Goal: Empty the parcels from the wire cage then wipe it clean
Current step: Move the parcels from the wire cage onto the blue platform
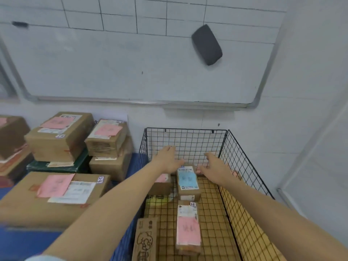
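A black wire cage (pixel 190 140) stands against the wall at lower right. Inside it lie several cardboard parcels: one with a blue label (pixel 188 182), one with a pink label (pixel 188 230) nearer me, a printed box (pixel 145 240) standing at the left side, and a parcel (pixel 162 185) partly hidden under my left wrist. My left hand (pixel 168 159) and my right hand (pixel 214 167) reach into the cage with fingers spread, one on each side of the blue-label parcel's far end. Neither hand holds anything.
Stacked cardboard boxes with pink labels (pixel 60 136) sit left of the cage on a blue surface (pixel 18 245). A large flat box (pixel 52 196) lies nearest me. A whiteboard (pixel 131 63) with a black eraser (pixel 206 44) hangs on the wall above.
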A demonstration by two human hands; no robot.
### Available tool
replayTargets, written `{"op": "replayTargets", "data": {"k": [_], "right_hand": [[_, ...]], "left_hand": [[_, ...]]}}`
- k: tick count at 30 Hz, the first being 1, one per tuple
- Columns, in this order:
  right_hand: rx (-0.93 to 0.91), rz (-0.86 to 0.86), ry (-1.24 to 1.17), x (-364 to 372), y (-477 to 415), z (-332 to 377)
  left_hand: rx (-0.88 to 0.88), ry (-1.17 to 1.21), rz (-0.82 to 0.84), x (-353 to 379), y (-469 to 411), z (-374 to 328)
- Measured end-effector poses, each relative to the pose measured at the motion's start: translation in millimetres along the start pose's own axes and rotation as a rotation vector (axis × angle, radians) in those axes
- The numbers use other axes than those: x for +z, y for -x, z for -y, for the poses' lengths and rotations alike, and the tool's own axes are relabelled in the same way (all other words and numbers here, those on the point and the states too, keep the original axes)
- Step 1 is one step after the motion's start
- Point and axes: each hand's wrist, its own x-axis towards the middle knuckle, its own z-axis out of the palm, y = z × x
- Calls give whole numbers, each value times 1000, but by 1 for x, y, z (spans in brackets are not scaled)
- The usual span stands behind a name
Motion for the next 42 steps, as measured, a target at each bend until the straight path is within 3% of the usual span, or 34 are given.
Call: {"op": "replayTargets", "data": {"k": [4, 8, 13, 19, 22, 30, 42], "right_hand": [[-58, 67, 9, 27, -15, -28], [-85, 137, -18, 60, -28, -49], [-57, 150, -61, 94, -44, -70], [4, 169, -91, 119, -57, -87], [58, 208, -105, 129, -58, -91], [110, 194, -143, 138, -54, -95], [19, 85, -197, 85, -29, -60]], "left_hand": [[-151, 47, 22, 58, -8, 14], [-184, 174, 98, 108, -20, 26], [-225, 213, 128, 136, -37, 25], [-216, 155, 24, 156, -58, 23], [-269, 199, 73, 166, -63, 27], [-320, 513, 231, 178, -72, 25], [-215, 624, 82, 124, -38, 1]]}}
